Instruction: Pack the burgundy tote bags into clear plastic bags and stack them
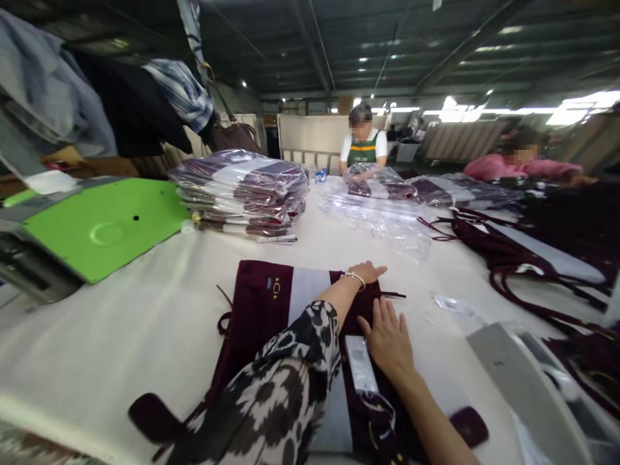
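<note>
A dark maroon bag [256,316] with a pale grey band, a small gold buckle and thin cords lies flat on the table in front of me. My left hand [367,272], a bracelet at its wrist, reaches across to the bag's far right corner, its fingers stretched out. Close to the right edge, my right hand [390,339] rests flat with fingers spread. Beside that hand, a white tag in clear plastic [361,365] lies on the bag. My patterned left sleeve hides much of the bag's middle.
Plastic-wrapped bags [242,194] are stacked at the back left, near a bright green panel [111,223]. Clear plastic sleeves [378,210] lie farther back. A grey device [527,387] and more maroon bags [513,245] are on the right. Two people work across the table.
</note>
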A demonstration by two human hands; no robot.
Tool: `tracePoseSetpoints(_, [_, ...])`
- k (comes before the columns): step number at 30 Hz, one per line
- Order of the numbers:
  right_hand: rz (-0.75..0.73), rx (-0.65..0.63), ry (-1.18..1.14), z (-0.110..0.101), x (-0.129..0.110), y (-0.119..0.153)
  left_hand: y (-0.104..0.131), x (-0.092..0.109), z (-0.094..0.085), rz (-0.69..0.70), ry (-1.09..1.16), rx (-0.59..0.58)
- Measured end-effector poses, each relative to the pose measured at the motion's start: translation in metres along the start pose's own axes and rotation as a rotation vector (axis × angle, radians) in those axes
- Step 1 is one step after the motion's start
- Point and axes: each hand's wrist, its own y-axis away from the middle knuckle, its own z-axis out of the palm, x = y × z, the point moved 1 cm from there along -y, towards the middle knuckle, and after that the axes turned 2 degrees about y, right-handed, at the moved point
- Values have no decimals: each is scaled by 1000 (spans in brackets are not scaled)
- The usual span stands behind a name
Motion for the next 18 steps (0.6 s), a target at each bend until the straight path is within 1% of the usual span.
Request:
tracePoseSetpoints(2, [-16, -22, 63, 4, 4, 1, 13, 0, -15, 36, -13, 87])
tracePoseSetpoints(3, [-14, -38, 80, 1, 4, 1, 26, -3, -24, 61, -24, 136])
tracePoseSetpoints(4, [-4, -53, 88, -2, 4, 1, 42, -10, -33, 88, -46, 197])
tracePoseSetpoints(5, [5, -65, 89, -5, 3, 1, 63, -23, -41, 106, -85, 273])
tracePoseSetpoints(6, [17, -76, 84, -7, 2, 1, 87, -40, -49, 107, -142, 360])
tracePoseSetpoints(7, [30, -88, 75, -9, 1, 1, 114, -63, -56, 97, -210, 455])
tracePoseSetpoints(8, [38, -99, 64, -10, 1, 1, 142, -90, -59, 49, -289, 556])
tracePoseSetpoints(9, [45, -109, 54, -11, 0, 2, 170, -120, -60, -12, -333, 614])
tracePoseSetpoints(10, [49, -120, 47, -11, 0, 2, 195, -151, -57, -84, -340, 642])
tracePoseSetpoints(11, [51, -130, 43, -12, -1, 3, 215, -182, -51, -146, -313, 646])
tracePoseSetpoints(12, [54, -137, 43, -12, -1, 4, 230, -210, -43, -199, -256, 630])
tracePoseSetpoints(13, [57, -140, 43, -13, -2, 4, 240, -234, -34, -241, -172, 613])
tracePoseSetpoints(14, [64, -143, 42, -15, -3, 4, 244, -252, -26, -242, -117, 586])
tracePoseSetpoints(15, [72, -145, 39, -16, -5, 5, 243, -265, -19, -243, -70, 569])
tracePoseSetpoints(16, [80, -144, 34, -17, -6, 5, 240, -272, -14, -236, -41, 558])
tracePoseSetpoints(18, [97, -140, 17, -19, -8, 7, 229, -275, -12, -226, -22, 554])
